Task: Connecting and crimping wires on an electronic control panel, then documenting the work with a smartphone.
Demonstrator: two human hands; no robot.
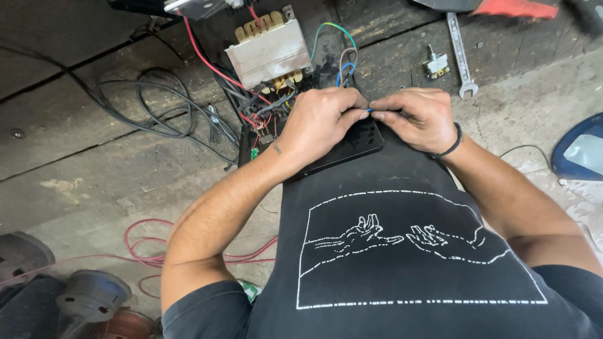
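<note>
Just below the transformer (269,51), the left hand (320,119) and right hand (418,117) both pinch one blue wire (369,110), fingers closed.

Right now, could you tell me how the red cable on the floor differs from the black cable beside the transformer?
The red cable lies in loose loops near the person's left elbow; the black cable loops farther off, left of the transformer. The red cable looks thinner and paler than the black one. Neither is touched: the left hand and right hand pinch a blue wire. Both lie slack on the floor.
</note>
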